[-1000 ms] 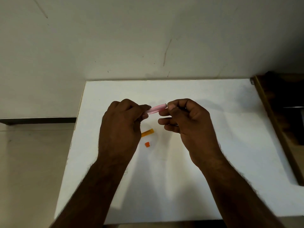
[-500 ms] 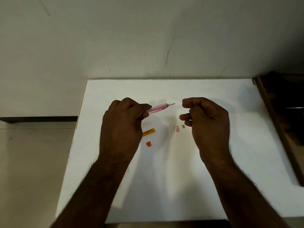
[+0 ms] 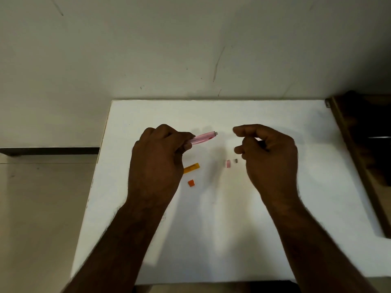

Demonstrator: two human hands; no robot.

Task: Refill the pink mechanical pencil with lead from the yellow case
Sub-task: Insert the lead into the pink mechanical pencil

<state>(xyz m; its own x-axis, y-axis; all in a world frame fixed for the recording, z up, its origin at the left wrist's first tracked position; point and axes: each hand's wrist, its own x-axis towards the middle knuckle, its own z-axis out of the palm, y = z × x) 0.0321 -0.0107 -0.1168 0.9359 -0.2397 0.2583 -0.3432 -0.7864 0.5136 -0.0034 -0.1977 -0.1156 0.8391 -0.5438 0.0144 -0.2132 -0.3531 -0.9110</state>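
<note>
Pink mechanical pencil (image 3: 203, 138), frame centre, gripped in curled left hand (image 3: 157, 160) above white table (image 3: 211, 240). Right hand (image 3: 268, 157), centre right: fingers curled, contents indiscernible. Yellow case (image 3: 191, 168) lying below left hand; orange cap (image 3: 191, 183) beside.

Our left hand (image 3: 156, 163) covers most of the pink pencil (image 3: 204, 137) and part of the yellow case (image 3: 191, 168). Whatever our right hand's (image 3: 268, 157) curled fingers (image 3: 243, 132) hold, we cannot tell.
</note>
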